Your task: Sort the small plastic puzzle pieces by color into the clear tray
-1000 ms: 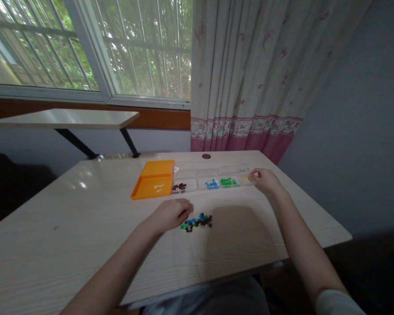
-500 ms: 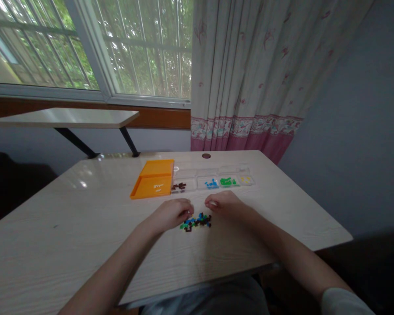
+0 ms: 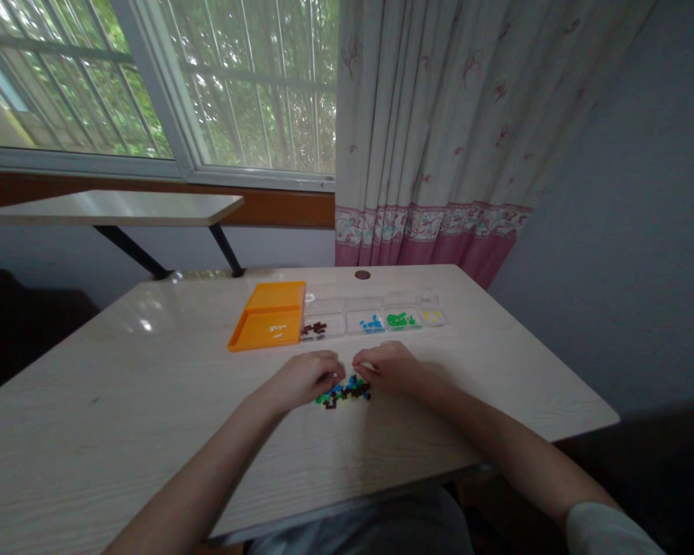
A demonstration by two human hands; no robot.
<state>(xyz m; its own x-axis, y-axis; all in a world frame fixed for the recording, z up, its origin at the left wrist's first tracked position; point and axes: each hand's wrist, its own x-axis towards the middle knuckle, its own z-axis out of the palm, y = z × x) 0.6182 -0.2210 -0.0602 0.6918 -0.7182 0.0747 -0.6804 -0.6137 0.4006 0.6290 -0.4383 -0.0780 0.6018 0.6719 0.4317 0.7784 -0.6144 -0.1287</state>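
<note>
A small heap of mixed blue, green, brown and pale pieces (image 3: 345, 395) lies on the table in front of me. At its left edge is my left hand (image 3: 309, 378), fingers curled down and closed beside the heap. My right hand (image 3: 391, 365) hovers at the heap's right far side, thumb and forefinger brought together. Whatever either hand pinches is too small or hidden to make out. Beyond the hands stand clear boxes with brown pieces (image 3: 314, 329), blue pieces (image 3: 372, 324), green pieces (image 3: 401, 319) and yellow pieces (image 3: 432, 316).
An orange open box (image 3: 244, 333) holding a few white pieces sits left of the clear boxes. A raised shelf (image 3: 150, 206) on black legs stands at the table's back left. The pale wooden table (image 3: 150, 416) ends at a wall and curtain (image 3: 433, 185).
My right hand has moved left and closer to my left hand, over the heap's far right side. My left hand has shifted slightly right. The boxes stay where they were.
</note>
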